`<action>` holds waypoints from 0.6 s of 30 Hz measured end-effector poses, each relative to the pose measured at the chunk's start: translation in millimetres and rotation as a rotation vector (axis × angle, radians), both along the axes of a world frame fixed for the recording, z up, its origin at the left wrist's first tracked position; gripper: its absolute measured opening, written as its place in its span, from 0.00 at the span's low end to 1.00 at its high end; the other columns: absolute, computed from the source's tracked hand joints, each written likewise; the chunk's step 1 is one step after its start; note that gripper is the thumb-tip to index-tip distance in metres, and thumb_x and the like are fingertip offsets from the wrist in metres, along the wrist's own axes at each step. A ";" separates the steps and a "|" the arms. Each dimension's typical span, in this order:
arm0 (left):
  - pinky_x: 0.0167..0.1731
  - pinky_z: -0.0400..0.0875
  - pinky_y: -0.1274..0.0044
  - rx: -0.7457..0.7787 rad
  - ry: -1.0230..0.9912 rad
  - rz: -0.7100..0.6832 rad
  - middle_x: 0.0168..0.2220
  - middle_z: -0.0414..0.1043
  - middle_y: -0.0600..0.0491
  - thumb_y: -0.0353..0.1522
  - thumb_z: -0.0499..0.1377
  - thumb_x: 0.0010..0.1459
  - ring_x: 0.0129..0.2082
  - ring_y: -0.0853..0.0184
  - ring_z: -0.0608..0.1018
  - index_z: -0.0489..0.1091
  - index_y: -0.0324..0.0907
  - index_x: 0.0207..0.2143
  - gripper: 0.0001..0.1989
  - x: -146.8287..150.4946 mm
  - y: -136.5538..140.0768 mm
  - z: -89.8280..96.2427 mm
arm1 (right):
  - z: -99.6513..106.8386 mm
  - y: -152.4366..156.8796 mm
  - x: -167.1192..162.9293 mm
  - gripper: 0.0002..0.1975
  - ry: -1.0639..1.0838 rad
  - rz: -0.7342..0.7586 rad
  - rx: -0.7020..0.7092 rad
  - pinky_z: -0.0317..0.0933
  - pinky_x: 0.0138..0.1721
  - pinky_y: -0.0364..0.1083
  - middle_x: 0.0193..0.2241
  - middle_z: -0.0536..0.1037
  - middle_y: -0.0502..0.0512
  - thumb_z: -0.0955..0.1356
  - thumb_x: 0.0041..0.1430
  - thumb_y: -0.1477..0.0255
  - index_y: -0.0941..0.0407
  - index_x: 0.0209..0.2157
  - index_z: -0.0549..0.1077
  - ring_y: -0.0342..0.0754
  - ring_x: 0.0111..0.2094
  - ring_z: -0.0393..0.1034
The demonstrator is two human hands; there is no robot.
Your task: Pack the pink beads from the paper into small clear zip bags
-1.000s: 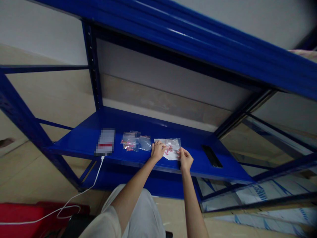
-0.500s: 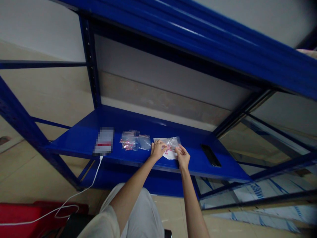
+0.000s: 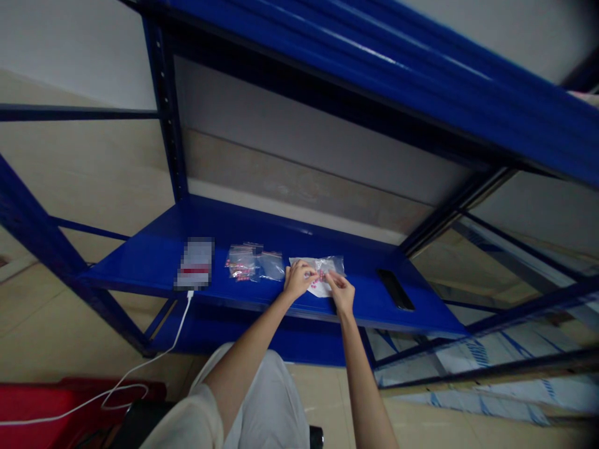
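On the blue shelf, a white sheet of paper lies under a clear plastic bag and several small pink beads. My left hand rests over the sheet's left part, its thumb and forefinger closed together above the beads. From the right, my right hand reaches in with its fingertips pinched close to the left ones. What either pinch holds is too small to make out. Left of the paper lies a flat zip bag. Beside it are overlapping zip bags with pink beads inside.
A phone-like device, blurred out, lies at the shelf's left with a white cable hanging over the front edge. A black phone lies to the right. Blue uprights and an upper beam frame the shelf.
My right hand has moved left and inward over the paper, bringing its fingertips closer to those of my left hand. The left hand stays almost in place. The view has shifted slightly.
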State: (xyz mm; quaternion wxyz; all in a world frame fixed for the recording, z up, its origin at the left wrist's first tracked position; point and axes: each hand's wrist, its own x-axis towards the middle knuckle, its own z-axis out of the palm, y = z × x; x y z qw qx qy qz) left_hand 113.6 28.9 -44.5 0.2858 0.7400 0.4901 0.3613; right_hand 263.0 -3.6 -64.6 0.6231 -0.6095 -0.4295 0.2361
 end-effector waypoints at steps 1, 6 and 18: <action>0.44 0.55 0.71 0.005 -0.006 0.003 0.39 0.70 0.57 0.37 0.61 0.49 0.43 0.65 0.69 0.74 0.49 0.29 0.04 0.0 -0.4 0.1 | -0.6 0.6 1.1 0.23 -0.008 -0.023 0.015 0.66 0.36 0.48 0.30 0.80 0.61 0.72 0.37 0.60 0.62 0.33 0.77 0.53 0.33 0.74; 0.43 0.58 0.72 0.047 -0.041 0.068 0.38 0.69 0.55 0.37 0.59 0.52 0.44 0.65 0.69 0.73 0.46 0.31 0.06 1.2 -1.9 -0.2 | -1.3 0.0 5.2 0.20 -0.060 -0.129 0.081 0.63 0.40 0.49 0.33 0.80 0.61 0.69 0.43 0.60 0.62 0.33 0.78 0.53 0.36 0.73; 0.42 0.61 0.73 0.143 -0.060 0.152 0.36 0.67 0.52 0.34 0.58 0.52 0.42 0.64 0.68 0.71 0.43 0.27 0.04 3.7 -1.8 -2.7 | 2.5 -5.5 2.4 0.16 -0.133 -0.185 0.096 0.62 0.40 0.49 0.29 0.80 0.59 0.71 0.42 0.62 0.60 0.28 0.78 0.54 0.34 0.72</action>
